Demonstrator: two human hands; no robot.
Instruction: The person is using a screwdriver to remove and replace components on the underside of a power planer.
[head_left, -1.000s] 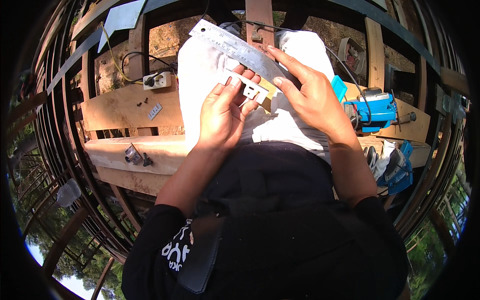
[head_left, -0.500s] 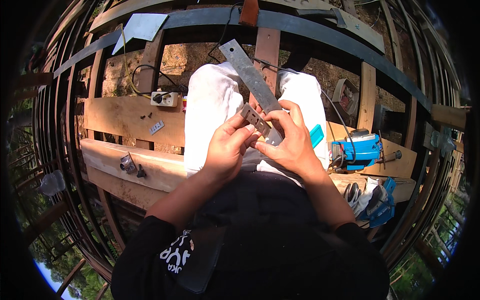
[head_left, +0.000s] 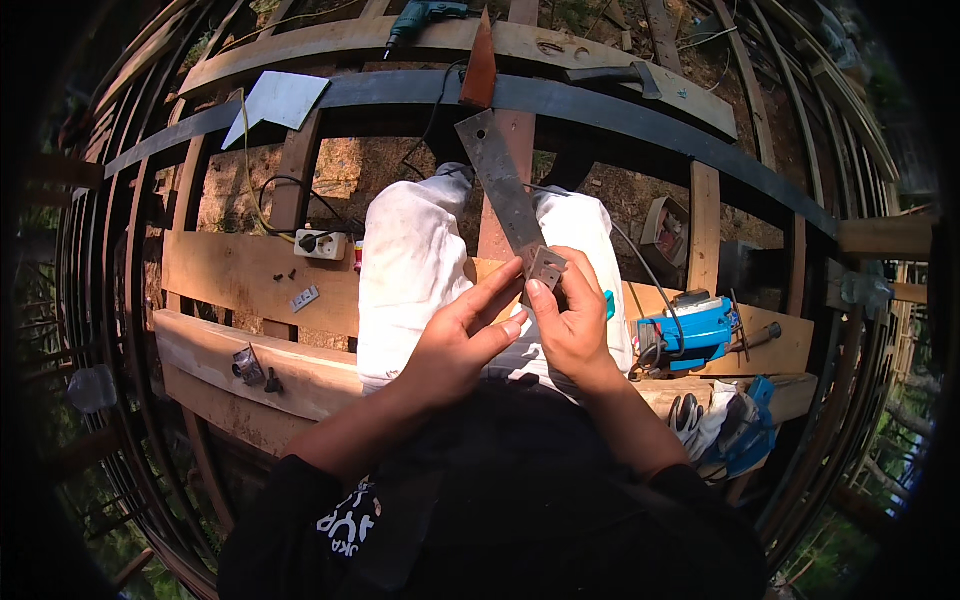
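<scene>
Over the lap, w/ white trousers (head_left: 420,270) below, both hands meet at the low end of a long flat grey metal strip w/ holes (head_left: 500,180). Strip runs up and slightly left from the hands, tilted, top end near a rusty brown pointed metal piece (head_left: 480,70). Right hand (head_left: 575,325) is clamped on a small square grey metal plate w/ holes (head_left: 546,268), thumb pressing it from the front, fingers curled behind; plate sits right at the strip's lower end, touching or overlapping it, can't tell which. Left hand (head_left: 465,340) is apart, fingers stretched out straight, tips touching the strip's edge just beside the plate; not gripping anything.

Left side: white power socket block w/ black plug (head_left: 322,244) lies on a pale wooden plank (head_left: 230,275), black cable looping off it. Small grey metal bracket (head_left: 304,298) near it on the same plank. Lower plank (head_left: 220,355) carries a dark metal fitting (head_left: 250,368).

Right side: blue power tool (head_left: 695,328) rests on a plank just beside right knee, well apart from hands. Blue-and-white work gloves (head_left: 725,425) lie below it. Top: green drill (head_left: 425,15) on a curved board, hammer (head_left: 610,75) to its right, grey flat sheet piece (head_left: 275,100) at upper left. Dark curved steel frame (head_left: 620,110) spans behind the strip.
</scene>
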